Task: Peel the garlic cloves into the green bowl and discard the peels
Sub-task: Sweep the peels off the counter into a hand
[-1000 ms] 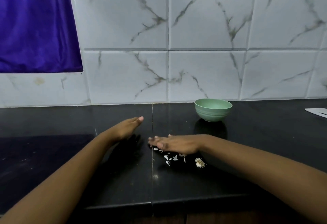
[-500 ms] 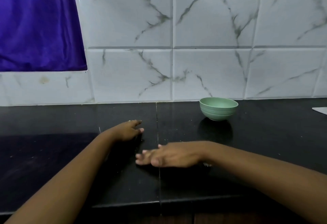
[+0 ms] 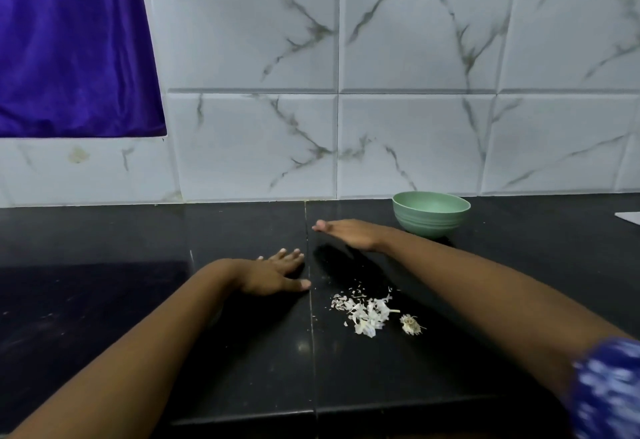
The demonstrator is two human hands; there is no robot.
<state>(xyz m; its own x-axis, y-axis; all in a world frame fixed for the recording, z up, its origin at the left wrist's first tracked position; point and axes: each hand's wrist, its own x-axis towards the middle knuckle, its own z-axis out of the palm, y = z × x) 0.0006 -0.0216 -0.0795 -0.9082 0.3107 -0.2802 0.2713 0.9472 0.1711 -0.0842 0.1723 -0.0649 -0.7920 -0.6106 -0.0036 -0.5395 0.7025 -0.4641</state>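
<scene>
A green bowl point(image 3: 431, 217) stands on the black counter point(image 3: 138, 300) near the tiled wall; its inside is hidden from here. A small heap of white garlic peels point(image 3: 365, 312) lies on the counter, with a dry root end point(image 3: 410, 324) just right of it. My left hand point(image 3: 277, 275) rests flat on the counter, fingers spread, left of the peels. My right hand point(image 3: 346, 232) is held flat and edge-on just above the counter, behind the peels and left of the bowl. Neither hand holds anything.
A purple cloth point(image 3: 72, 43) hangs over the wall at the upper left. A white sheet corner point(image 3: 628, 218) lies at the far right of the counter. A seam point(image 3: 310, 334) runs front to back through the counter. The front edge is close below.
My right hand has lifted off the peels and moved back toward the wall, leaving them gathered in a heap. My left hand has come nearer and lies flat.
</scene>
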